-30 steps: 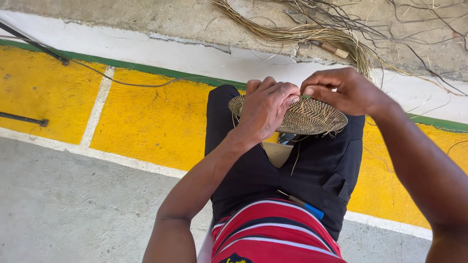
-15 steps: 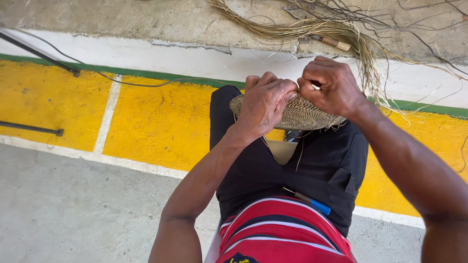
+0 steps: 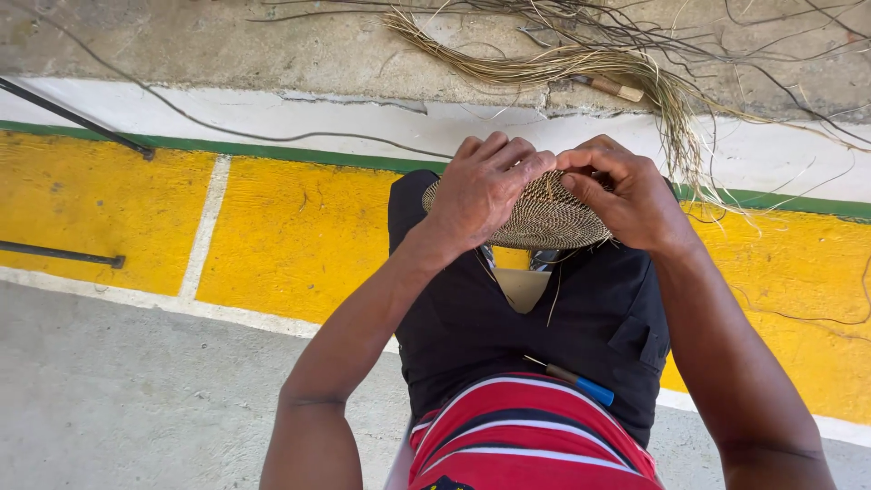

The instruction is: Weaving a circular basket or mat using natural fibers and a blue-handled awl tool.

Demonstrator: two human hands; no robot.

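Yellow floor is lying under the lap, where the basket [image 3: 544,216] is sitting; both hands are closing in tighter than before, left hand [image 3: 485,186] and right hand [image 3: 621,195] fingers pinching its weave

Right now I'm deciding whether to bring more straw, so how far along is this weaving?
A round woven disc is already made, resting on the knees. Both the left hand and the right hand grip its far edge, fingers working there. It looks flat, with no sides visible yet, so much probably remains. A bundle of loose straw lies unused on the ground ahead.
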